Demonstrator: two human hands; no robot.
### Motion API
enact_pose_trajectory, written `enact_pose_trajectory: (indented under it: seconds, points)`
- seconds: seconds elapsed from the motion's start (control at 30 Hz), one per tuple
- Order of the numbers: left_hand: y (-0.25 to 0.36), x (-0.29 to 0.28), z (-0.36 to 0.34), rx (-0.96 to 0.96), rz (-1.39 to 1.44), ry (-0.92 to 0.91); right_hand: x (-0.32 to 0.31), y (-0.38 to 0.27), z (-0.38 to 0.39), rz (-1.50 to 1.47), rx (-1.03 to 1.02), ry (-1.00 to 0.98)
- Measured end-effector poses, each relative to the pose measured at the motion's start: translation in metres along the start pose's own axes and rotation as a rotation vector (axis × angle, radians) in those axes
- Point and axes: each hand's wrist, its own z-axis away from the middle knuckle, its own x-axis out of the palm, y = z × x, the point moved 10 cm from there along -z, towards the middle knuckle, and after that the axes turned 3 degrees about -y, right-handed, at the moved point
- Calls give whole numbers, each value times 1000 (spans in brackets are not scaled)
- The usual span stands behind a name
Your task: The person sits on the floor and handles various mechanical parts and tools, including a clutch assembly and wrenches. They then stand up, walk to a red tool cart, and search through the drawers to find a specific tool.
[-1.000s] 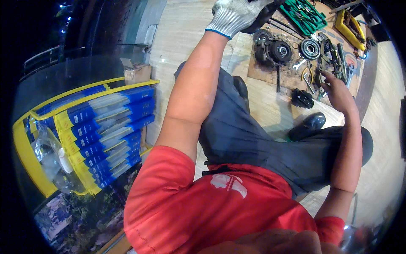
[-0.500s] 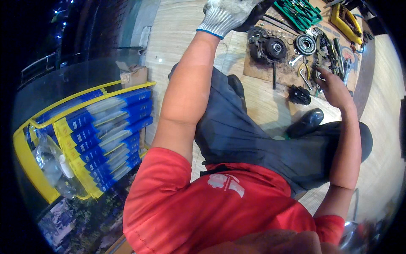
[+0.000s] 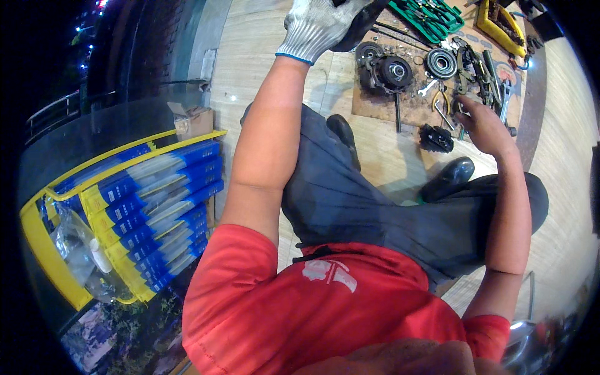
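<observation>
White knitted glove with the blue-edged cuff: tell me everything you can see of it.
The white knitted glove with its blue-edged, ribbed cuff looks like slightly greyed fabric. Worn on the left hand, cuff snug at the wrist, it slants up and right at the view's upper middle, cut off by the picture's top. A black surface adjoins its right side; whether coated palm or separate item is unclear.

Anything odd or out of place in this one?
One mismatch: the left hand wears a pale knit glove, while the right hand is bare. Dark stains also mark the tan board around the round black part, possibly grease.
</observation>
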Motion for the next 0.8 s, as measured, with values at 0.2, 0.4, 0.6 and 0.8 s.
enact_pose_trajectory:
  seconds: [0.2, 0.4, 0.6, 0.8]
  points:
    - [-12, 4, -2, -161, 149, -52, 3, 2, -2, -1, -1, -12]
    - [-7, 2, 0, -90, 50, -47, 3, 1, -2, -13, -1, -16]
    - [3, -2, 0, 28, -9, -3, 3, 1, -3, -4, -8, -16]
    - [-16, 3, 0, -224, 220, -43, 2, -1, -2, 0, 17, -25]
